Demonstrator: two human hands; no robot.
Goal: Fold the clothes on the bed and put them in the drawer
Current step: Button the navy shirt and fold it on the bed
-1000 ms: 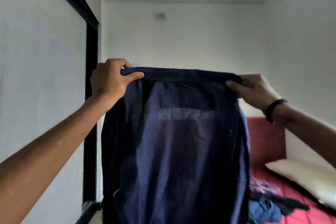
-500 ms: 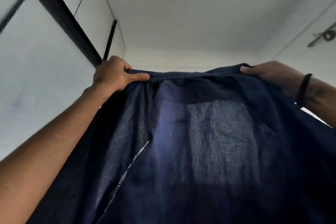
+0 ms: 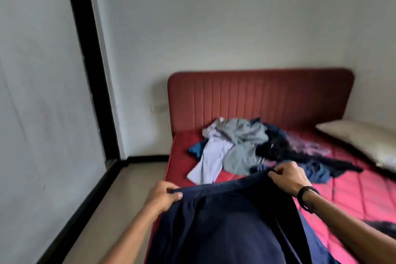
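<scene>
A dark navy garment (image 3: pixel 225 227) hangs spread out in front of me, low over the near end of the red bed (image 3: pixel 353 195). My left hand (image 3: pixel 162 196) pinches its top edge at the left corner. My right hand (image 3: pixel 288 178), with a black wristband, grips the same edge at the right corner. Farther up the mattress lies a loose pile of clothes (image 3: pixel 246 146): white, grey, blue and dark pieces. No drawer is in view.
A red padded headboard (image 3: pixel 257 96) stands against the back wall. A cream pillow (image 3: pixel 364 139) lies at the right side of the bed. A strip of bare floor (image 3: pixel 120 199) runs between the bed and the left wall with its black frame (image 3: pixel 85 49).
Both hands have swung the navy garment down from overhead to just above the bed. The view has dropped from the ceiling to the bed and the pile of clothes.
</scene>
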